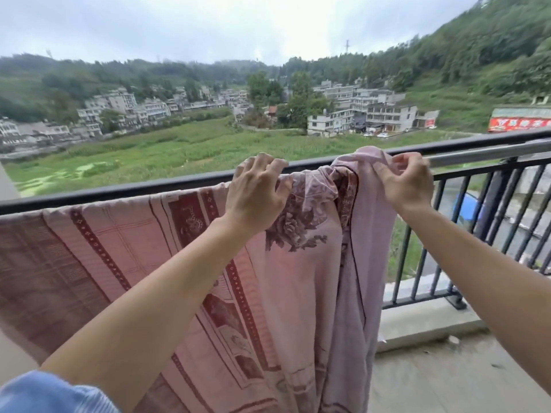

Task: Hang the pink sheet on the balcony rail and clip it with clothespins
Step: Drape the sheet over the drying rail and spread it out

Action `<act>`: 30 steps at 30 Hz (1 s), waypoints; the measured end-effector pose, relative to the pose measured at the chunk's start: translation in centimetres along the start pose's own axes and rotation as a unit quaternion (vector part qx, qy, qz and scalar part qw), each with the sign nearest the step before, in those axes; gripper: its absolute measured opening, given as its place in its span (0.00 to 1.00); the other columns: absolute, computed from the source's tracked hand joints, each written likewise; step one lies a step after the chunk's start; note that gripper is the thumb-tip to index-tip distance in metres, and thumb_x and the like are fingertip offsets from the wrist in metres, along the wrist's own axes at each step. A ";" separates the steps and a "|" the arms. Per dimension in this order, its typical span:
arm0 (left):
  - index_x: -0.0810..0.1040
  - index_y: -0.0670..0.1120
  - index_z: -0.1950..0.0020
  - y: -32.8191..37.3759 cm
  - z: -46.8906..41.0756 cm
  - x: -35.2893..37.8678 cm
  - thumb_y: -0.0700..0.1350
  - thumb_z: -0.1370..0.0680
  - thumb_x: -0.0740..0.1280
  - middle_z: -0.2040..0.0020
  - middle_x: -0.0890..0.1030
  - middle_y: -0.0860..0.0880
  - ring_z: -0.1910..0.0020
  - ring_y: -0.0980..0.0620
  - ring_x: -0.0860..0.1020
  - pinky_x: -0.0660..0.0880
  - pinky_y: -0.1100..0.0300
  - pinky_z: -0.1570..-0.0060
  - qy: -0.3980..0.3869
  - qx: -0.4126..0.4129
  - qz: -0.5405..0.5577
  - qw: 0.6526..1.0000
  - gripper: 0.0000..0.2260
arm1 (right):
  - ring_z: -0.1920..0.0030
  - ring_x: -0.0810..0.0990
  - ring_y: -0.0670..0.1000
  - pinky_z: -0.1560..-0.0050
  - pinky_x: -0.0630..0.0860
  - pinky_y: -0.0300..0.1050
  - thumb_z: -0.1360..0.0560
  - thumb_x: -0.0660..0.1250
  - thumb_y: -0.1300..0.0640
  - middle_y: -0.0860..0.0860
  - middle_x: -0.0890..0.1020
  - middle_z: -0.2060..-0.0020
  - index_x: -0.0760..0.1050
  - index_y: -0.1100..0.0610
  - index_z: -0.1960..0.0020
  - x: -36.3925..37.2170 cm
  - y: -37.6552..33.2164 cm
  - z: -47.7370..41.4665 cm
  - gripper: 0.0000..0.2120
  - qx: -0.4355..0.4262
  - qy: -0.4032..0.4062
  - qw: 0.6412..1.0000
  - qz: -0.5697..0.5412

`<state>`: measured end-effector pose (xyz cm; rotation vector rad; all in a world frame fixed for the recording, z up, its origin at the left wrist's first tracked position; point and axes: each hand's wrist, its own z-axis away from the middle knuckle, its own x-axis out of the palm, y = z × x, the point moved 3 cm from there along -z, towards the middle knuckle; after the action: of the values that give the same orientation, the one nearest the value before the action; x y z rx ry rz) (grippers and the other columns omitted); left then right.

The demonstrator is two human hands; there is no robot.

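Head view: the sheet [149,248] hangs over the rail [104,195]. It lies flat along the rail's left stretch and is bunched into a thick twist near the middle, where both hands work. The left grip [256,198] has its fingers curled over the top of the rail, clutching the gathered cloth against it. The right grip [408,186] pinches a fold of the sheet's edge just right of the bunch, raised slightly above the rail. It is near the end of a steel bar [483,153] that runs along the rail's right stretch. No clothespins show.

The main risk, as I judge it, is that nothing pins the sheet yet; only the two grips and the cloth's own weight keep it there. How much hangs on the far side is hidden. If one grip lets go to fetch a pin, the heavy bunch could slide off, either inward onto the floor [447,383] or outward over the drop. A hard pull to the right could also drag the flat left stretch askew. If the twist is not spread, a pin may not close over it.
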<state>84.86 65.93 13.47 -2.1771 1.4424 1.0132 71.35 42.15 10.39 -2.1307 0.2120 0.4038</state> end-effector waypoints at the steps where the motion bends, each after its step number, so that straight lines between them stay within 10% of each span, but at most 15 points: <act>1: 0.74 0.46 0.34 1.0 -0.8 0.4 0.50 0.19 0.59 0.37 0.75 0.46 0.38 0.46 0.72 0.66 0.51 0.36 -0.002 0.007 0.007 1.000 0.16 | 0.53 0.78 0.55 0.55 0.72 0.44 0.28 0.70 0.41 0.53 0.79 0.51 0.74 0.55 0.46 0.2 0.8 0.4 0.20 0.044 -0.030 0.998 -0.029; 7: 0.68 0.50 0.30 3.0 -3.6 4.8 0.54 0.18 0.52 0.35 0.74 0.44 0.36 0.43 0.71 0.64 0.46 0.37 -0.126 -0.040 0.021 0.991 0.19 | 0.62 0.77 0.49 0.62 0.72 0.43 0.26 0.72 0.52 0.50 0.80 0.64 0.80 0.54 0.61 0.5 1.7 1.2 0.08 0.132 -0.155 0.943 -0.264; 12: 0.67 0.50 0.30 1.5 -3.1 6.7 0.54 0.19 0.52 0.40 0.76 0.46 0.41 0.43 0.72 0.63 0.47 0.43 -0.097 -0.008 -0.096 0.991 0.19 | 0.57 0.80 0.49 0.62 0.75 0.39 0.25 0.70 0.54 0.50 0.83 0.57 0.80 0.53 0.59 -5.1 3.2 -5.9 0.05 0.166 -0.006 0.936 -0.309; 15: 0.68 0.50 0.30 1.6 -3.2 7.2 0.54 0.19 0.55 0.41 0.77 0.46 0.42 0.44 0.73 0.63 0.47 0.43 -0.079 0.000 -0.103 0.992 0.19 | 0.53 0.80 0.47 0.62 0.73 0.33 0.24 0.67 0.53 0.48 0.83 0.51 0.82 0.55 0.44 -8.6 6.8 -9.1 0.12 0.205 0.096 0.941 -0.253; 18: 0.71 0.49 0.34 2.5 -3.8 7.6 0.55 0.20 0.56 0.42 0.77 0.47 0.42 0.44 0.73 0.64 0.48 0.43 -0.069 -0.004 -0.087 0.994 0.18 | 0.49 0.78 0.53 0.58 0.71 0.40 0.25 0.66 0.54 0.54 0.81 0.48 0.78 0.61 0.39 -8.7 9.8 -8.9 0.17 0.215 0.028 0.974 -0.058; 25: 0.76 0.48 0.42 5.3 -7.0 9.1 0.52 0.20 0.56 0.45 0.80 0.49 0.46 0.46 0.76 0.69 0.50 0.46 -0.067 0.044 -0.013 0.997 0.14 | 0.37 0.74 0.56 0.37 0.68 0.53 0.26 0.68 0.46 0.53 0.78 0.38 0.74 0.50 0.35 -4.7 2.7 -7.2 0.20 -0.136 -0.024 0.978 0.158; 30: 0.80 0.48 0.45 5.6 -7.0 9.7 0.50 0.20 0.61 0.51 0.82 0.52 0.54 0.46 0.80 0.73 0.54 0.58 -0.004 0.048 0.030 0.998 0.11 | 0.51 0.81 0.50 0.51 0.77 0.45 0.25 0.70 0.52 0.47 0.84 0.54 0.84 0.51 0.52 -1.5 1.0 -7.4 0.06 -0.202 -0.174 0.954 0.139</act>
<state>84.64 52.83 11.88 -2.0726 1.5277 0.9505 71.19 35.46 14.02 -2.3835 0.2415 1.0541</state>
